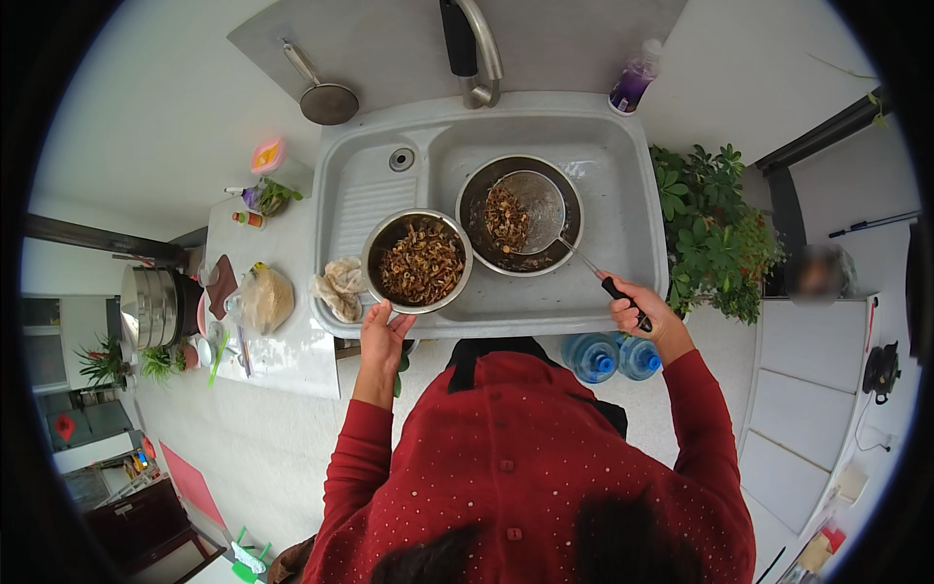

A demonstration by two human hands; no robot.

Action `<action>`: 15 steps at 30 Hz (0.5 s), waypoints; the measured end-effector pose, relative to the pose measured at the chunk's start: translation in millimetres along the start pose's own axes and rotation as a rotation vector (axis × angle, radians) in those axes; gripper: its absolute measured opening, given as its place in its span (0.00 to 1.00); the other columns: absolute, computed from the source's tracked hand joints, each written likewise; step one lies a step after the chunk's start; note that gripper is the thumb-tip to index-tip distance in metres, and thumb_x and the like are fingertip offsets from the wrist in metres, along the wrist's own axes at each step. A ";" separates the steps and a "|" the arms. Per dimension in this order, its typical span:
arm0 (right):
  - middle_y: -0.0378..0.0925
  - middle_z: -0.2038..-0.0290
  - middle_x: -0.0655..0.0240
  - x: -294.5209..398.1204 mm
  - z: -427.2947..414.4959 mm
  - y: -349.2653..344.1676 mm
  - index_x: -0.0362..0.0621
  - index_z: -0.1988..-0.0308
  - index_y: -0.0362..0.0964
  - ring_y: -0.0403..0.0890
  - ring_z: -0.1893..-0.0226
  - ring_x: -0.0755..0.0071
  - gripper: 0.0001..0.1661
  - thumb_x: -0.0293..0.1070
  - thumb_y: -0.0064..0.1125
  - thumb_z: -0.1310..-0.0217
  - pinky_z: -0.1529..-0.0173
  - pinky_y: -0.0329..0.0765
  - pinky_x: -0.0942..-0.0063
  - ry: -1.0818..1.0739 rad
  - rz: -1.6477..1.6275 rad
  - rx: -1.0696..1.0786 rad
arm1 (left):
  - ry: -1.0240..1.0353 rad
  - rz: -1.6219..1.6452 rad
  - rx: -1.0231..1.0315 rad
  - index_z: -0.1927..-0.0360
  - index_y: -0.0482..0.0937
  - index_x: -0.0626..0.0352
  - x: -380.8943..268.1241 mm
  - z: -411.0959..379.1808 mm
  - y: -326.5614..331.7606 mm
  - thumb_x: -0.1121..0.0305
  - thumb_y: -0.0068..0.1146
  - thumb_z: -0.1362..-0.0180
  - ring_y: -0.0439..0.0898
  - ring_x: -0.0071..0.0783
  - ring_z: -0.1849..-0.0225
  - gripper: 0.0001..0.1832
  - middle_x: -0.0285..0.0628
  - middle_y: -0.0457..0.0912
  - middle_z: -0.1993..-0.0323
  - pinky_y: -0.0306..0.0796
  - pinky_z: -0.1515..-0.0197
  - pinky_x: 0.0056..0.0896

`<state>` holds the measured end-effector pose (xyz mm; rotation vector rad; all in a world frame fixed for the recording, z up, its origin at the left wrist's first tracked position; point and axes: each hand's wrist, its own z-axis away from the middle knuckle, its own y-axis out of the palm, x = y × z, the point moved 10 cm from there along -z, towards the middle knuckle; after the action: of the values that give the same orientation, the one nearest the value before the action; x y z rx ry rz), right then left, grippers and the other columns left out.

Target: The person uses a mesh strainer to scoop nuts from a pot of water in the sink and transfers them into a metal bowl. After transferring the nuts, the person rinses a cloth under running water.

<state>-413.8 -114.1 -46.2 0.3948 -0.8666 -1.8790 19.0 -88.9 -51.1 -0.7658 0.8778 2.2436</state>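
Observation:
My left hand (381, 337) holds the near rim of a stainless steel bowl (371, 271), tipped slightly at the sink's front edge. Small brown pieces of dried food (422, 264), which I cannot identify, fill much of it. My right hand (651, 310) grips the black handle of a fine-mesh strainer (547, 213). The strainer's basket is over or inside a larger steel bowl (573, 198) in the right basin, and similar brown pieces (505, 219) lie in the left part of its mesh. Scraps also show at the larger bowl's bottom.
The stone sink (620, 219) has a ridged drainboard (376, 201) and faucet (481, 80). A crumpled cloth (341, 285) lies at its left corner. A plastic bottle (633, 80) stands behind; leafy plants (704, 212) crowd the right side. Large water jugs (589, 358) sit below.

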 end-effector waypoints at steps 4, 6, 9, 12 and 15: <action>0.55 0.82 0.79 16.5 25.8 16.2 0.64 0.36 0.56 0.51 0.87 0.88 0.23 0.44 0.42 0.29 0.86 0.51 0.87 -0.128 0.054 -0.029 | -0.010 -0.027 0.024 0.62 0.70 0.56 0.3 0.8 13.7 0.66 0.49 0.35 0.80 0.33 0.65 0.06 0.38 0.78 0.64 0.78 0.55 0.39; 0.55 0.82 0.79 22.0 40.3 30.0 0.64 0.36 0.56 0.51 0.87 0.88 0.23 0.44 0.41 0.29 0.86 0.51 0.87 -0.183 0.084 -0.039 | -0.012 -0.045 0.038 0.62 0.70 0.57 -0.1 -0.2 19.7 0.66 0.49 0.35 0.80 0.33 0.65 0.06 0.39 0.78 0.63 0.78 0.55 0.38; 0.55 0.82 0.78 28.9 57.2 47.7 0.63 0.36 0.56 0.52 0.87 0.87 0.23 0.43 0.40 0.28 0.86 0.52 0.86 -0.246 0.094 -0.039 | -0.007 -0.060 0.061 0.61 0.70 0.57 1.6 -3.4 23.1 0.66 0.49 0.34 0.80 0.33 0.65 0.06 0.39 0.78 0.63 0.78 0.55 0.38; 0.56 0.82 0.77 33.3 66.9 54.2 0.63 0.36 0.56 0.53 0.88 0.86 0.23 0.43 0.40 0.28 0.86 0.52 0.86 -0.302 0.096 -0.016 | -0.006 -0.070 0.073 0.61 0.70 0.58 3.4 -6.3 27.4 0.66 0.49 0.34 0.80 0.33 0.65 0.06 0.39 0.79 0.64 0.78 0.55 0.37; 0.56 0.83 0.77 34.4 70.9 59.9 0.63 0.37 0.57 0.54 0.88 0.86 0.22 0.42 0.40 0.28 0.87 0.53 0.85 -0.335 0.095 0.027 | -0.010 -0.090 0.071 0.61 0.70 0.58 3.1 -7.2 32.1 0.66 0.49 0.35 0.80 0.33 0.64 0.07 0.40 0.79 0.64 0.78 0.55 0.37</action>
<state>-433.5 -131.9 49.0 0.0518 -1.1130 -1.8745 -3.4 -112.4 -45.3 -0.7454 0.8959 2.1245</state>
